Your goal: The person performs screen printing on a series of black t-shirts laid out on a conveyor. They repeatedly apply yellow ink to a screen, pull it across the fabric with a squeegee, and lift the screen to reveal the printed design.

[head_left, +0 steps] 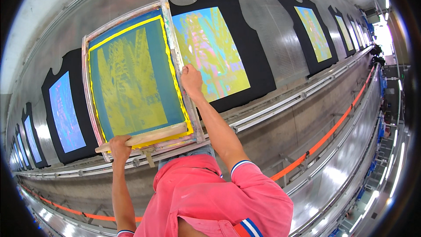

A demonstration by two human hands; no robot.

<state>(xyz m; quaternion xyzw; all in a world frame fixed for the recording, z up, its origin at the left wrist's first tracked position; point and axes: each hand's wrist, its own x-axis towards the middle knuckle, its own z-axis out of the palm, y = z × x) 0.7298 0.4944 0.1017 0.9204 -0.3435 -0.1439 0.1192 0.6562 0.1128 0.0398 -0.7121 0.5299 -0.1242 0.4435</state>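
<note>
A screen printing frame (176,61) is tilted in front of me, its blue-green mesh (161,72) carrying a yellow image area and a bright yellow ink border. My right hand (191,80) is closed around the frame's right side. At the near end, my left hand (120,146) grips the left part of a wooden squeegee (153,136) that lies across the frame. Whether those fingers also hold the frame's edge, I cannot tell. Just right of the frame, a black shirt piece (259,61) lies flat, bearing a yellow, blue and pink print (219,52); the frame hides its left part.
To the left, a black shirt piece (90,105) has a blue and pink print. Several more printed pieces line the long grey table (276,35). Metal rails (280,104) edge it. Beyond the aisle, an orange strip (326,134) runs along another long table (337,173).
</note>
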